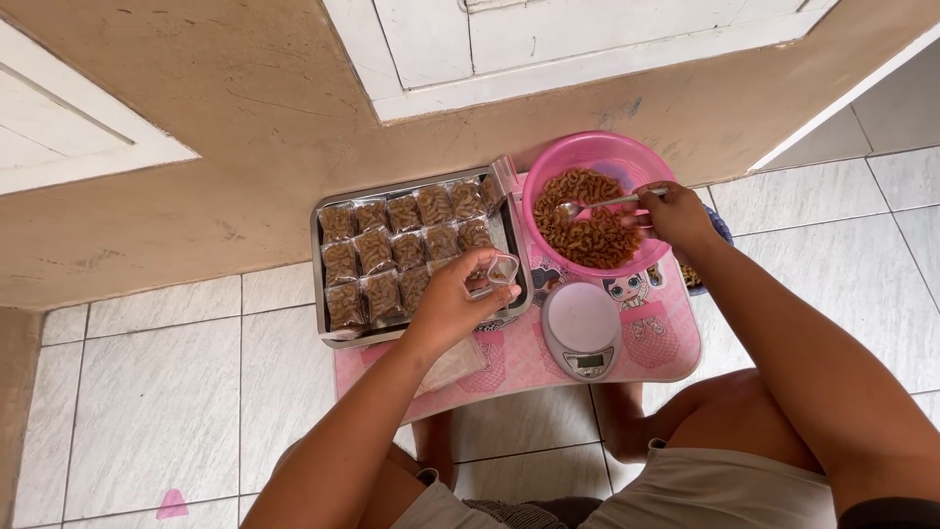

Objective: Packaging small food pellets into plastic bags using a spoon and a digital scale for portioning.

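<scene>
My left hand (458, 300) holds a small clear plastic bag (502, 268) open over the front right corner of a metal tray (320, 274). My right hand (673, 216) grips a metal spoon (599, 204) that reaches into a pink bowl (627, 157) filled with brown curly snacks (587, 230). The tray holds several small sealed bags of the same snacks (392, 250) in rows.
A small round white digital scale (582, 327) sits on the low pink table (676, 353) in front of the bowl. More clear bags (452, 364) lie under my left wrist. A dark bowl (723, 231) peeks out behind my right hand. Tiled floor surrounds the table; a tan wall is behind.
</scene>
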